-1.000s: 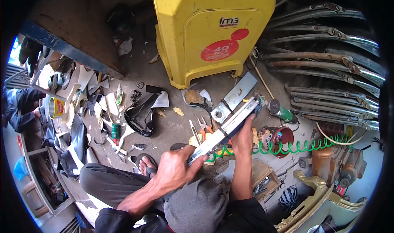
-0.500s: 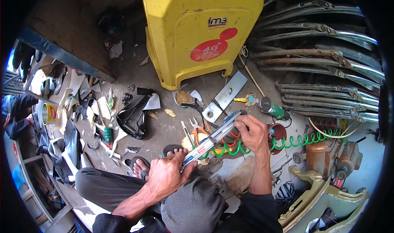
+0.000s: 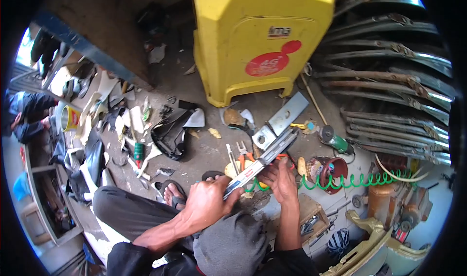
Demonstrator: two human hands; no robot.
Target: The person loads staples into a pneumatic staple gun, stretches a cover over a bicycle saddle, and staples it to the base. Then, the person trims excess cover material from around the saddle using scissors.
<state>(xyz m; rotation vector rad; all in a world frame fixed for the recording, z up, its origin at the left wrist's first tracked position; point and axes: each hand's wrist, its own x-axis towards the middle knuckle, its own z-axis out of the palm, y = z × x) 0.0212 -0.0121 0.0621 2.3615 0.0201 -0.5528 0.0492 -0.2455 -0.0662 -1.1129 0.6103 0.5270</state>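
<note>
My left hand point(image 3: 208, 197) is closed round the near end of a long, narrow silver metal bar-like piece point(image 3: 273, 153) with a white, red and blue label. The piece slants up and away to the right; its exact kind I cannot make out. Close beside its middle, my right hand point(image 3: 282, 181) has its fingers apart; whether they touch it is unclear. Under and beyond the piece lie orange-handled pliers point(image 3: 243, 153) and a flat metal plate with a round hole point(image 3: 281, 121). A green coiled hose point(image 3: 335, 181) runs to the right.
A yellow plastic stool point(image 3: 262, 42) stands ahead. Curved metal frames point(image 3: 389, 76) are stacked at right. A green angle grinder point(image 3: 336, 140), a red pot point(image 3: 335, 174) and a green-handled screwdriver point(image 3: 138, 152) lie around. Scraps cover the left floor; another person's legs point(image 3: 34, 113) show at far left.
My right hand has left the far end of the silver piece and come down toward its middle, fingers opening. My left hand keeps its grip. The view has shifted slightly.
</note>
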